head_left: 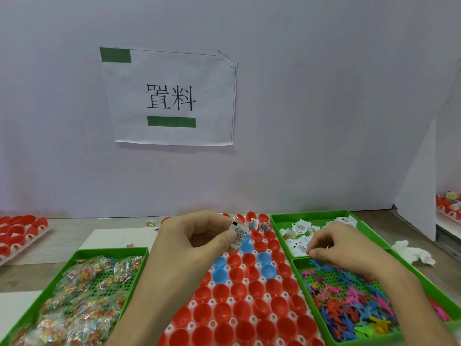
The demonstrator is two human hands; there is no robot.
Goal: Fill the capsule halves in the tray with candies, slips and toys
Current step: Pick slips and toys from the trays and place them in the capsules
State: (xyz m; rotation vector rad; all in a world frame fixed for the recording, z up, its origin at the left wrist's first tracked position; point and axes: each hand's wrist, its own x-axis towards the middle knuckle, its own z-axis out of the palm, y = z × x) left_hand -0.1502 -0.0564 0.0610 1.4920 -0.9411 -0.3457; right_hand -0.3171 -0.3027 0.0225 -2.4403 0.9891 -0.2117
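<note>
The main risk is the light paper slip (240, 236) missing its cup: the left hand (197, 236) pinches it only by an edge between thumb and fingertips, above the far rows of the tray (212, 302), and a loose drop could let it flutter into a neighbouring cup or lie across two of them. A second risk is at the right hand (346, 248), whose thumb and forefinger are closed down into the heap of slips (301, 228) in the green basket (309, 214); the slips overlap, so it could lift two at once, and I cannot tell whether it has one yet. Either forearm could also brush the cups (257, 288) below it. The tray sits between the two hands, its open red and blue cups spreading from under the left hand toward six o'clock. From the tray's middle, the slip basket lies at about two o'clock, the toys (349, 303) at four o'clock below the right wrist, and the candy packets (82, 290) at eight o'clock, outside the left forearm.
</note>
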